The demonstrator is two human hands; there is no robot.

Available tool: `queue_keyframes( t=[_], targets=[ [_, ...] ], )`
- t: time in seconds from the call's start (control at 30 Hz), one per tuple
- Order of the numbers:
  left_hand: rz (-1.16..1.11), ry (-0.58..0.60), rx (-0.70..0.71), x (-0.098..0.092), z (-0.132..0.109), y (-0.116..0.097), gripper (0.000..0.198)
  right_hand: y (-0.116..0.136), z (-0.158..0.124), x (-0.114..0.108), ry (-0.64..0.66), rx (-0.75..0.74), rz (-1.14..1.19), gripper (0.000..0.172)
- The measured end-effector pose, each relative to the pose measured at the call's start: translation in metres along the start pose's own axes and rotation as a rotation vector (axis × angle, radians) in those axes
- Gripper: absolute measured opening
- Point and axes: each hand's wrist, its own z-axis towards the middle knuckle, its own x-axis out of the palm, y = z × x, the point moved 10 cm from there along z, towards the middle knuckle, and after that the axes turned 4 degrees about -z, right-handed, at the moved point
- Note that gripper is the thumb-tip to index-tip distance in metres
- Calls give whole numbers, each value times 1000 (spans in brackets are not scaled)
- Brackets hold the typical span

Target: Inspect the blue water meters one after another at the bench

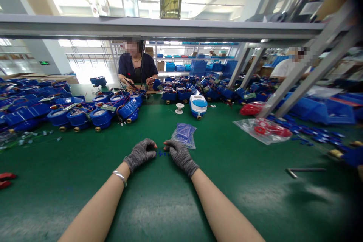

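Observation:
My left hand, in a grey knitted glove with bare fingertips, rests low over the green table. Its fingers are curved and a little apart, with nothing seen in them. Facing it, my right hand wears a matching glove, its fingers bent loosely inward and apart. Several tiny blue pieces lie on the table between the two hands. Just beyond my right hand is a clear plastic bag of blue parts, partly covered by that hand.
Blue meter housings with wires crowd the left and back. A white-and-blue meter and a white spool stand ahead. Rightward lie a bag of red parts and a hex key. A co-worker sits opposite, under the shelf beam.

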Motion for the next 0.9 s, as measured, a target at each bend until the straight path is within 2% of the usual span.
queue_keyframes(
  t=[0.17, 0.3, 0.5, 0.67, 0.77, 0.83, 0.9],
  targets=[
    [113, -18, 27, 1, -2, -6, 19, 0, 0, 0, -9, -3, -10, 35],
    [147, -40, 26, 4, -3, -3, 18, 3, -1, -1, -7, 3, -8, 34],
    [127, -67, -33, -1, 1, 9, 27, 4, 1, -2, -19, 19, -5, 35],
    [183, -31, -44, 8, 0, 2, 41, 7, -2, 0, -5, 17, -7, 38],
    [260, 1, -27, 6, -2, 17, 44, 9, -2, 5, 33, 6, -78, 40],
    [400, 21, 75, 0, 6, 32, 41, 4, 0, 11, 102, 22, -94, 44],
    [477, 161, 264, 10, 14, 42, 36, -3, 3, 14, 153, 49, -89, 45]
  ],
)
